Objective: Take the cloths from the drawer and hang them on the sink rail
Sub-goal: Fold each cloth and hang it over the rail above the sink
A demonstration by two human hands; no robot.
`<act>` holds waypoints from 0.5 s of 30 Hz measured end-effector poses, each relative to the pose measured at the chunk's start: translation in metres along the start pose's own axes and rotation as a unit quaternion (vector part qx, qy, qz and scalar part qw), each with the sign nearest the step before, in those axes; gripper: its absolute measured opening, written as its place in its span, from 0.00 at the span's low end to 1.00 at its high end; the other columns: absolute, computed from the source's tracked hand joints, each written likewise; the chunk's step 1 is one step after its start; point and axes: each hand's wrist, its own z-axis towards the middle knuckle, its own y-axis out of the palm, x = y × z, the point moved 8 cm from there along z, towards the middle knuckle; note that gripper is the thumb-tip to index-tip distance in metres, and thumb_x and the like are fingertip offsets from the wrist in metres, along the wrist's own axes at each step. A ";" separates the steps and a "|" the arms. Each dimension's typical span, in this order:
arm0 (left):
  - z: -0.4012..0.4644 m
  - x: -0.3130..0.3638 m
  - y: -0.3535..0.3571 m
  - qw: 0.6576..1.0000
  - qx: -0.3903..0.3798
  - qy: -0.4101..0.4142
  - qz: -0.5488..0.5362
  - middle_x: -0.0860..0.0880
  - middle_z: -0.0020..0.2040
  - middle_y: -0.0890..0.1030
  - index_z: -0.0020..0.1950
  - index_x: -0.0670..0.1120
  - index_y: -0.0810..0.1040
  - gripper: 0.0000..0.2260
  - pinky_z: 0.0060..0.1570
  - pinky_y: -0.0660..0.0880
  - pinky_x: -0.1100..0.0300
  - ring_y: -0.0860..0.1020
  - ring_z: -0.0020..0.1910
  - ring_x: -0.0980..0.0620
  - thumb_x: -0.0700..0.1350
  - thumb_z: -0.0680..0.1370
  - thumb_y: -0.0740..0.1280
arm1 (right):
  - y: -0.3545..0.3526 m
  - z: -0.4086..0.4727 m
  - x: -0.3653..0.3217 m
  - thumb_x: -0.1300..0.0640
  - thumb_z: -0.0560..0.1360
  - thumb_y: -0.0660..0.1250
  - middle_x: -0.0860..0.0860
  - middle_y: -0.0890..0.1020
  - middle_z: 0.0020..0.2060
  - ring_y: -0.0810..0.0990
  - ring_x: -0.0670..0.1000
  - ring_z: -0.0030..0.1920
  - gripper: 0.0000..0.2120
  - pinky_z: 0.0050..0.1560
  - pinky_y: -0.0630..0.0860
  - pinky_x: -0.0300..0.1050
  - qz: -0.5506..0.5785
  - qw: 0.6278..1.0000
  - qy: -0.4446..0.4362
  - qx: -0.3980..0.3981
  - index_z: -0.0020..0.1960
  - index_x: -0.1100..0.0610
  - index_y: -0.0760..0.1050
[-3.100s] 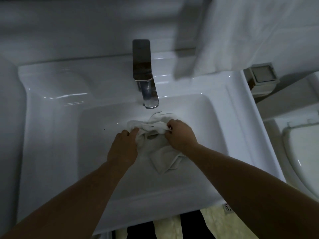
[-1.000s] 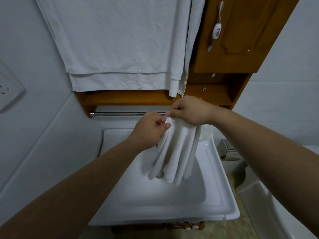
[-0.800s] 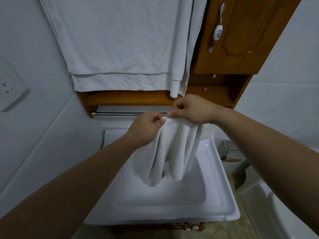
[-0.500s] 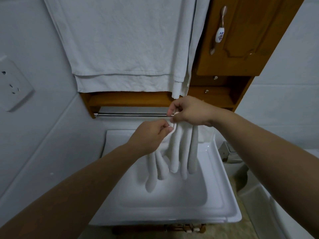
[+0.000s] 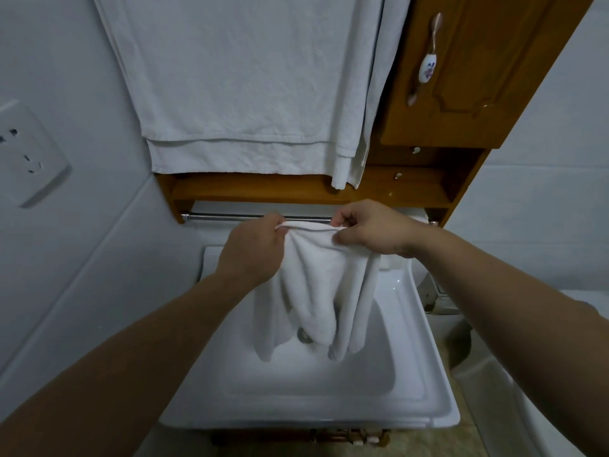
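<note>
My left hand (image 5: 252, 250) and right hand (image 5: 370, 230) pinch the cloth (image 5: 318, 285) by its top edge just before the rail (image 5: 227, 217); next I must drape it over.

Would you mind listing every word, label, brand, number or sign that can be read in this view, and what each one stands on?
None: no readable text shows anywhere in this view.
Cabinet handle: a small floral pattern on its white insert, no lettering.
Wall socket: only plug holes, no marking legible.
Cloth, held by the left hand and right hand before the rail: no tag or print visible.
Hanging towel: plain.
</note>
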 end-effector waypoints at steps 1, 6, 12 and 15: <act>0.003 -0.008 0.001 1.000 -0.004 -0.017 0.006 0.43 0.44 0.83 0.56 0.44 0.79 0.10 0.41 0.65 0.57 0.77 0.41 0.44 0.46 0.82 0.60 | -0.001 0.000 0.002 0.57 0.74 0.73 0.47 0.74 0.33 0.70 0.43 0.30 0.04 0.35 0.67 0.41 0.009 1.000 0.001 0.005 0.46 0.57 0.80; 0.004 -0.045 0.001 0.996 -0.006 -0.077 0.040 0.41 0.49 0.82 0.56 0.44 0.77 0.11 0.43 0.66 0.55 0.78 0.47 0.40 0.46 0.83 0.57 | -0.004 -0.006 0.014 0.53 0.75 0.73 0.49 0.80 0.39 0.76 0.46 0.39 0.08 0.41 0.71 0.43 0.050 0.998 0.026 0.006 0.49 0.57 0.82; 0.005 -0.093 0.001 0.981 -0.040 -0.168 0.087 0.37 0.54 0.81 0.58 0.43 0.77 0.12 0.51 0.72 0.48 0.77 0.53 0.35 0.45 0.82 0.57 | -0.001 -0.018 0.036 0.54 0.75 0.73 0.52 0.83 0.45 0.80 0.52 0.46 0.07 0.47 0.74 0.47 0.059 0.996 0.060 -0.022 0.50 0.56 0.82; 0.004 -0.116 -0.008 0.975 -0.032 -0.206 0.075 0.36 0.56 0.80 0.59 0.42 0.78 0.13 0.53 0.71 0.48 0.77 0.55 0.35 0.44 0.82 0.57 | -0.008 -0.023 0.055 0.56 0.76 0.71 0.57 0.83 0.50 0.81 0.58 0.53 0.06 0.58 0.76 0.55 0.062 0.994 0.093 -0.014 0.51 0.57 0.82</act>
